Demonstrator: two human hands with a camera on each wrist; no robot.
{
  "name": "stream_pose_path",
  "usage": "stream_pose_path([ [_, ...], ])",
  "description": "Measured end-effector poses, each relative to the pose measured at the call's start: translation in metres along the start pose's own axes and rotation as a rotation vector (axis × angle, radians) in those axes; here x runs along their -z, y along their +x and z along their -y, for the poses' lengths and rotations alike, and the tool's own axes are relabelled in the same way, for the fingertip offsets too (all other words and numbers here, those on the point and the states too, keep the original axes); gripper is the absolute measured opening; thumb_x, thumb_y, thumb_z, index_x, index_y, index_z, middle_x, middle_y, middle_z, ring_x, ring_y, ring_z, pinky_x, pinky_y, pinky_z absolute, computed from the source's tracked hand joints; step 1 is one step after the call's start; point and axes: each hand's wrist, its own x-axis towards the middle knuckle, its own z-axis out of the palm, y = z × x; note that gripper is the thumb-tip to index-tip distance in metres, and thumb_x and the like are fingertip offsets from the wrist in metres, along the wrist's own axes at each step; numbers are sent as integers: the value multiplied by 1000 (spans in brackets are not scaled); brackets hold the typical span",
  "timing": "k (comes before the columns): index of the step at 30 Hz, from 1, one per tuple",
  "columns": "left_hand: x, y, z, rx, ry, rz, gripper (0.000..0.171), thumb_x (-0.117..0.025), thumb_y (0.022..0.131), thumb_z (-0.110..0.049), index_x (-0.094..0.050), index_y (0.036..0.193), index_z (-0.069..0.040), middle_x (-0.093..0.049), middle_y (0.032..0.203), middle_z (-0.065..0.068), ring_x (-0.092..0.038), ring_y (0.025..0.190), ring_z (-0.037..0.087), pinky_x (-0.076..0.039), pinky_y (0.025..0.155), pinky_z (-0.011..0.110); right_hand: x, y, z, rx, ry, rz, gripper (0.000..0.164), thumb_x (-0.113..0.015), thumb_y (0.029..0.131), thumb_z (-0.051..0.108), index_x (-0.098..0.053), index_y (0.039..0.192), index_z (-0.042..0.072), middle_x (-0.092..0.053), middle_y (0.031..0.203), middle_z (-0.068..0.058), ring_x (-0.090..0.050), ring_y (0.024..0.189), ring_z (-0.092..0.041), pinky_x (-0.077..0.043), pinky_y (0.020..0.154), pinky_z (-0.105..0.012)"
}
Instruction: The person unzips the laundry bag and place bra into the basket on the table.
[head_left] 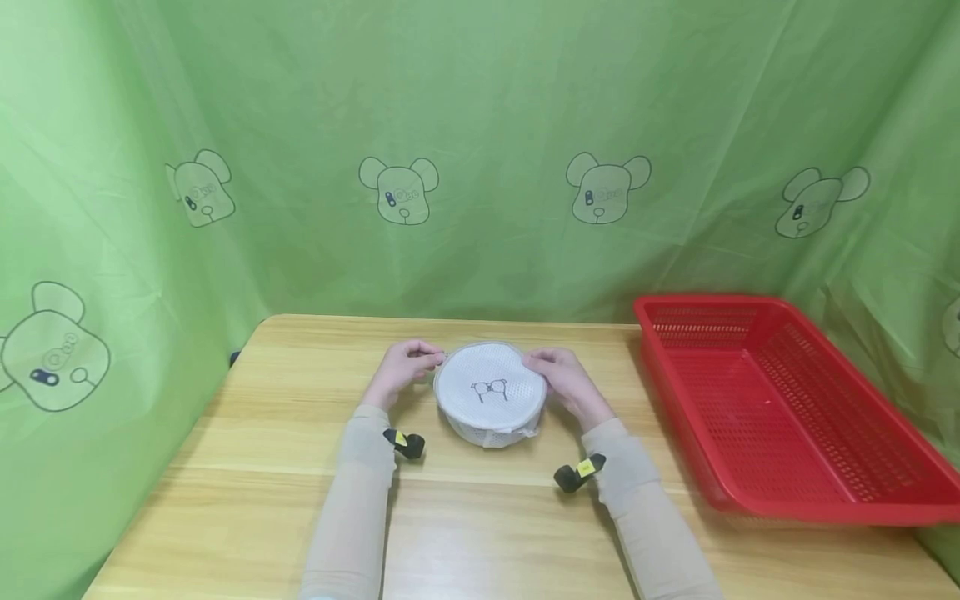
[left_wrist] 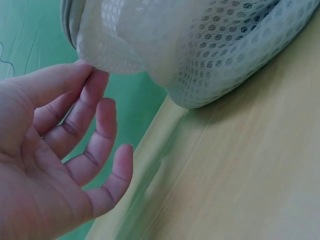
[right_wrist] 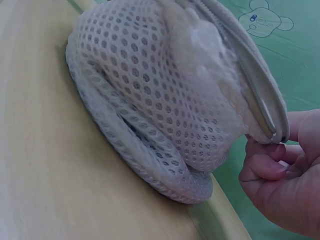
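A round white mesh laundry bag (head_left: 491, 387) stands on the wooden table, its flat top printed with a small line drawing. In the right wrist view a zipper (right_wrist: 262, 117) runs along the upper rim, and the honeycomb mesh side (right_wrist: 145, 75) sags in folds. My left hand (head_left: 405, 368) pinches the bag's edge on the left between thumb and fingertips; its other fingers (left_wrist: 122, 170) are spread loosely below. On the opposite side, my right hand (head_left: 566, 379) pinches the rim near the zipper's end, fingers curled. Whitish material (right_wrist: 207, 40) shows beside the zipper.
A large red plastic basket (head_left: 705, 467) with slotted walls stands at the table's right side. Green curtain (head_left: 495, 250) with bear-head prints hangs behind and at both sides. A black wrist camera (head_left: 408, 444) is strapped on each sleeve.
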Motion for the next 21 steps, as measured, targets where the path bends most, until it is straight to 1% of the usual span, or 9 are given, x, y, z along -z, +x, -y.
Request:
stream_pose_path([
  [2,1,-1,0,-4,3,9,22,-71,87,-19,-68,106,-8,-69,114,9,-64,107,26,-51,97,42,0,0,1,15,-24,-10,39,-58,96,16,-53,126,-10,-64,110,-15,-61,87,-11,-54,78,-21],
  [4,3,-1,0,-13,6,19,23,-71,87,-19,-68,107,-8,-69,114,8,-64,107,25,-51,97,42,-1,0,2,29,-45,-25,38,-57,97,16,-54,125,-10,-64,114,-19,-60,91,-13,-52,84,-23],
  [8,5,-1,2,-29,9,27,24,-71,87,-20,-68,108,-8,-69,113,8,-64,106,25,-51,97,43,-2,-1,3,36,-58,-54,36,-58,96,16,-56,124,-8,-63,117,-21,-60,99,-18,-48,98,-33],
  [11,6,-1,2,-37,7,30,25,-72,87,-20,-68,108,-8,-70,112,8,-64,104,23,-51,97,42,-3,-1,3,35,-60,-62,36,-57,96,16,-56,123,-8,-62,118,-22,-59,102,-21,-46,103,-39],
  [13,6,-1,3,-42,3,37,25,-72,86,-20,-68,107,-8,-70,110,6,-64,101,21,-52,95,41,-2,0,3,29,-59,-67,36,-57,96,16,-56,123,-7,-62,119,-23,-60,102,-21,-46,103,-39],
  [16,8,-2,4,-50,-6,53,24,-73,86,-19,-68,106,-8,-70,105,3,-62,100,21,-52,94,41,-2,0,2,13,-54,-72,36,-57,96,16,-56,124,-6,-62,120,-22,-60,99,-20,-48,100,-36],
  [21,11,-5,4,-61,-20,90,23,-72,86,-16,-67,106,-5,-69,102,2,-60,105,30,-52,94,46,-2,-1,3,4,-49,-76,36,-57,96,18,-56,124,-5,-62,119,-21,-61,94,-16,-52,88,-26],
])
